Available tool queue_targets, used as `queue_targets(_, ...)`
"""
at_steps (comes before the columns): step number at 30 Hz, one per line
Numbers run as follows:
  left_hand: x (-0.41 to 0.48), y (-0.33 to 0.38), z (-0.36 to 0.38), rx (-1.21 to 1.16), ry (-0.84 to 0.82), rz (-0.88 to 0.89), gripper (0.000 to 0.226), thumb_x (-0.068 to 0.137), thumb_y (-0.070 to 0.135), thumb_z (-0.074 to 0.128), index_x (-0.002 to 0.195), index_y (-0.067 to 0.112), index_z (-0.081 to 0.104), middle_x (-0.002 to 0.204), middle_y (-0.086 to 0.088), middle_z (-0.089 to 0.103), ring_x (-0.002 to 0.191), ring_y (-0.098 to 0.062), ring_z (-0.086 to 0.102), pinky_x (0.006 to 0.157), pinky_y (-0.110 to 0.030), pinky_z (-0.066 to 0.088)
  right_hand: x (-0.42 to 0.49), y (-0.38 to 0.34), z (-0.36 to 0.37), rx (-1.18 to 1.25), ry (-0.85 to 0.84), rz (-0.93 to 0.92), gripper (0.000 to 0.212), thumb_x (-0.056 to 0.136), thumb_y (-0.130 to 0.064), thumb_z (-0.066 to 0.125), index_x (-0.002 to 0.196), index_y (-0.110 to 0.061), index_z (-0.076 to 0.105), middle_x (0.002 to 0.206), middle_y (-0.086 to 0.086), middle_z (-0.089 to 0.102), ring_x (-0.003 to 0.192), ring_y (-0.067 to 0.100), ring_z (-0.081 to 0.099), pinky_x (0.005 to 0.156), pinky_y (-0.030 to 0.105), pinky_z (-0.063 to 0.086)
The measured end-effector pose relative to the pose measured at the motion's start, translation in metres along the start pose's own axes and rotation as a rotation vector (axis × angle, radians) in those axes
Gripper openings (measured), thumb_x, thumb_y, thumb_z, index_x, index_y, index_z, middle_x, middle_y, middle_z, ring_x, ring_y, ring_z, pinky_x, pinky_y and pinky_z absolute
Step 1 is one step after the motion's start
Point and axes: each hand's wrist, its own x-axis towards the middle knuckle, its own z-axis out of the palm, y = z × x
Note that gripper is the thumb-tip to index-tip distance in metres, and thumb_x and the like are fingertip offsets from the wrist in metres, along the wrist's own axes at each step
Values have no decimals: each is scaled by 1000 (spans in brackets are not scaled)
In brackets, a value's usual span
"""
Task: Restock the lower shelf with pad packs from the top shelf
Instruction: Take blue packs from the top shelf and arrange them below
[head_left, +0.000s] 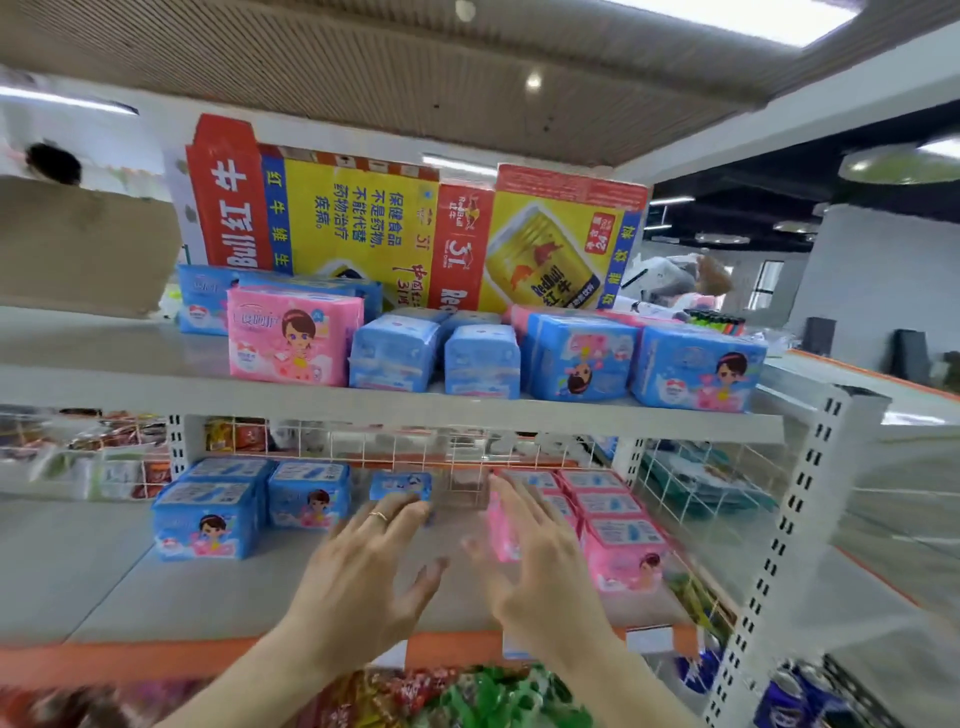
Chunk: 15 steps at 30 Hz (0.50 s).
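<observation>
Both the left hand (363, 566) and right hand (540, 561) are open and empty over the lower shelf (104, 571), while pad packs (576, 358) wait at twelve o'clock on the top shelf (130, 389), so a hasty upward reach could knock neighbours down.

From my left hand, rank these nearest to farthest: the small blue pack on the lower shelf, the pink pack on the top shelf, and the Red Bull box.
From the left hand:
1. Small blue pack, lower shelf, at the fingertips.
2. Pink pack, top shelf front, up and left.
3. Red Bull box, behind the packs at the top shelf's back.

Bare forearms, left hand (363, 566) — thin ring (378, 516)
</observation>
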Motion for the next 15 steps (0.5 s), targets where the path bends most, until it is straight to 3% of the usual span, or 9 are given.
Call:
queue_targets(4, 16, 23, -34, 22, 65, 50, 53, 89, 55, 45, 124, 18, 62, 124, 3, 62, 101, -21, 65, 83, -40, 53, 4, -15, -35, -12, 69, -50, 69, 95, -57, 53, 154, -31, 29, 156, -21, 30, 147, 1, 22, 122, 32, 21)
queue_targets(9, 41, 36, -67, 17, 114, 92, 44, 88, 47, 56, 122, 19, 60, 125, 3, 60, 99, -23, 65, 81, -43, 54, 21, -31, -71, -44, 131, -76, 64, 93, -50, 61, 149, -26, 40, 146, -11, 50, 137, 6, 42, 116, 30, 32)
queue_targets(12, 53, 32, -81, 27, 149, 96, 42, 88, 44, 60, 123, 21, 57, 126, 5, 58, 100, -23, 63, 79, -40, 51, 38, -38, -83, -58, 143, -67, 65, 93, -48, 63, 149, -21, 42, 146, -7, 51, 136, 9, 43, 111, 22, 29)
queue_targets(15, 61, 21, -88, 9, 156, 106, 42, 90, 42, 62, 126, 19, 56, 128, 4, 57, 108, -23, 60, 85, -41, 49, 60, -40, -84, -70, 136, -31, 67, 92, -47, 64, 149, -20, 41, 149, -4, 48, 138, 13, 41, 109, 24, 28)
